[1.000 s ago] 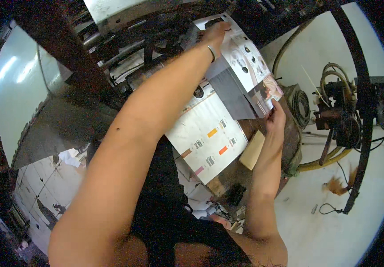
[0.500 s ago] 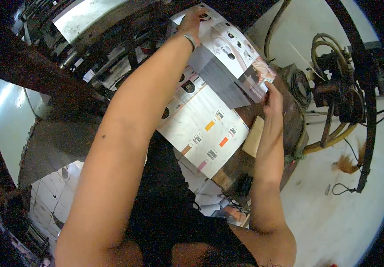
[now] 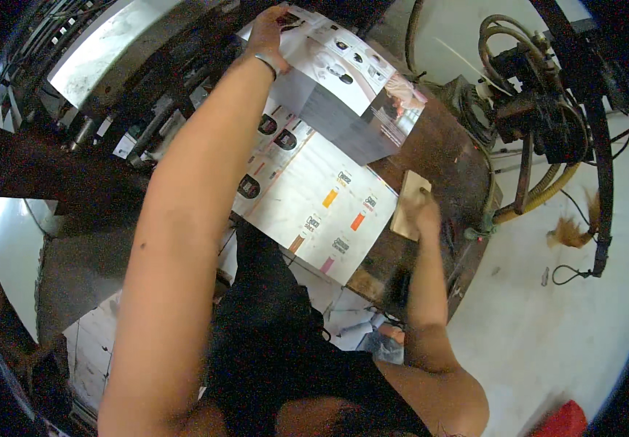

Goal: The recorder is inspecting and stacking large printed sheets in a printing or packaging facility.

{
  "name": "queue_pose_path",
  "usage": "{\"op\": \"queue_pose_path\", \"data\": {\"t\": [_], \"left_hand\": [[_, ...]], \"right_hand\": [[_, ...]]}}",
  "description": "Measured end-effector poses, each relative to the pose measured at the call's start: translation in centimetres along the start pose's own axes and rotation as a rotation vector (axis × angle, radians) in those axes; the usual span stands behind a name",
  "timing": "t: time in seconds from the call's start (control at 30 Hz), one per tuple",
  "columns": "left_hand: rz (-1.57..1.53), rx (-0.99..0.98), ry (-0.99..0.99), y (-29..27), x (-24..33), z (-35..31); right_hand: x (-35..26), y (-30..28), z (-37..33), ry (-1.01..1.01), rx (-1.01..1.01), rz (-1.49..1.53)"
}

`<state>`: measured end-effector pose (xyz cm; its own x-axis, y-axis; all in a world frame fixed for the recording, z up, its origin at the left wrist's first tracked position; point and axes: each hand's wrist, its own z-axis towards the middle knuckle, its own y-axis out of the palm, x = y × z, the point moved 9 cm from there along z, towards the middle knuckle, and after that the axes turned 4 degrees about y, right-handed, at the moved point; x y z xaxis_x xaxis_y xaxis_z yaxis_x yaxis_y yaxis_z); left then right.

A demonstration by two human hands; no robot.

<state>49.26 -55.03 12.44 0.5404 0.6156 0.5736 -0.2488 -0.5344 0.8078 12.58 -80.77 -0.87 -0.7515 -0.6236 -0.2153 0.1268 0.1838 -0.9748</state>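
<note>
White printed sheets, the stack (image 3: 325, 54), lie toward 12 o'clock with dark product photos on top and a grey side turned toward the person. Its near side rests over a second print (image 3: 303, 197), which lies nearly flat at the centre, marked with small yellow, orange, brown and pink blocks and, toward 10 o'clock, round dark pictures.

Of the hands, the left hand (image 3: 267, 40) is between 11 and 12 o'clock, at the stack's left end: partly open, thumb apart from the fingers, touching the sheets. How firmly it has hold of them I cannot tell. A pale band (image 3: 266, 64) circles that wrist.

The right hand (image 3: 423, 216) is at 3 o'clock, blurred, its fingers bent over a tan block (image 3: 403, 211) just beside the second print's right edge. It covers part of the block; whether it has closed on it I cannot tell.

Both prints and the block are on the brown desk (image 3: 449, 142). Between 10 and 11 o'clock stands a machine with a pale metal panel (image 3: 121, 54). Near 3 o'clock, well apart from the hands, a yellow hose (image 3: 545, 198) curves below dark machinery (image 3: 518, 120); a red thing (image 3: 565, 422) shows between 4 and 5 o'clock
</note>
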Motion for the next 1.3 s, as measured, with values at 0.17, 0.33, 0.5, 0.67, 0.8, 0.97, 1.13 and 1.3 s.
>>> {"op": "queue_pose_path", "data": {"t": [0.17, 0.33, 0.5, 0.67, 0.8, 0.97, 1.13, 1.3], "left_hand": [[0.025, 0.006, 0.035, -0.4, 0.4, 0.6], [0.059, 0.017, 0.077, -0.3, 0.7, 0.4], [0.084, 0.02, 0.116, -0.2, 1.3, 0.1], [0.13, 0.026, 0.169, -0.3, 1.9, -0.1], [0.256, 0.035, 0.258, -0.4, 2.5, -0.5], [0.231, 0.02, 0.215, -1.5, 2.8, -0.8], [0.334, 0.187, 0.138, -3.6, 2.9, -1.5], [0.736, -0.154, 0.203, 0.5, 1.9, -9.7]], "right_hand": [[0.2, 1.5, -3.7, -0.062, 0.329, -0.046], [-4.1, -0.2, 1.5, 0.158, 0.181, 1.474], [-11.9, 0.0, 4.4, 0.15, -0.075, 1.903], [-10.3, -1.1, 3.4, 0.204, 0.171, 2.102], [-12.3, 0.6, 3.8, 0.171, -0.125, 1.998], [-7.0, -0.6, 0.9, -0.055, 0.344, 1.085], [-1.2, 0.8, -5.1, 0.061, 0.406, 0.503], [-3.4, -0.7, -8.9, 0.28, 0.283, 0.071]]}}
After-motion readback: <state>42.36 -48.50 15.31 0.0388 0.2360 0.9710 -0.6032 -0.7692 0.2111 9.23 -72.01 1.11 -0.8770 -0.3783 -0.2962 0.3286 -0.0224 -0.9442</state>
